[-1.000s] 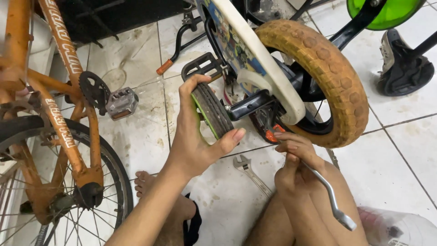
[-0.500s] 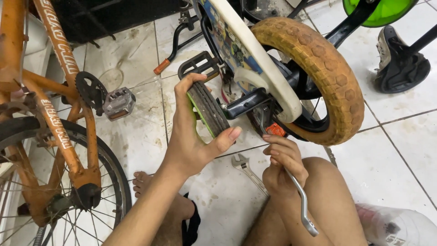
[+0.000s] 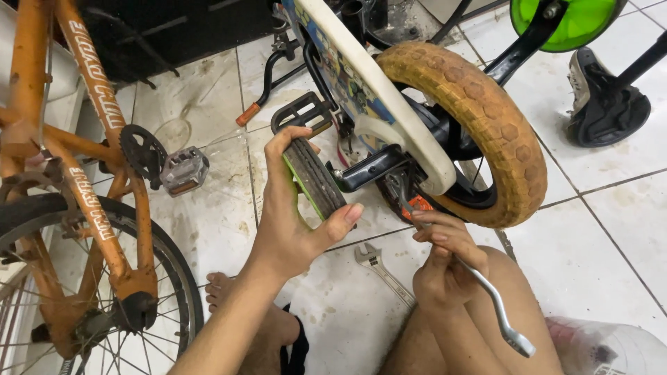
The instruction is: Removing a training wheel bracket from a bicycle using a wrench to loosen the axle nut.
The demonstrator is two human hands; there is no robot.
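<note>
Working on a small kid's bike [image 3: 389, 104] lying upside down on the tiled floor [image 3: 590, 236], far-centre in the scene. Its chunky brown rear tyre [image 3: 486, 118] looks dusty but intact, with a white chain guard [image 3: 389, 104] across it. Job looks mid-way to me: the small black training wheel [image 3: 314, 177] with its green rim is still on its black bracket [image 3: 368, 169], and nothing has come off yet. Left hand [image 3: 292, 208] has its fingers wrapped around that little wheel, steadying it. Right hand [image 3: 445, 250] grips a bent silver wrench [image 3: 486, 292] seated at the axle nut. A spare adjustable spanner [image 3: 379, 267] lies near.
</note>
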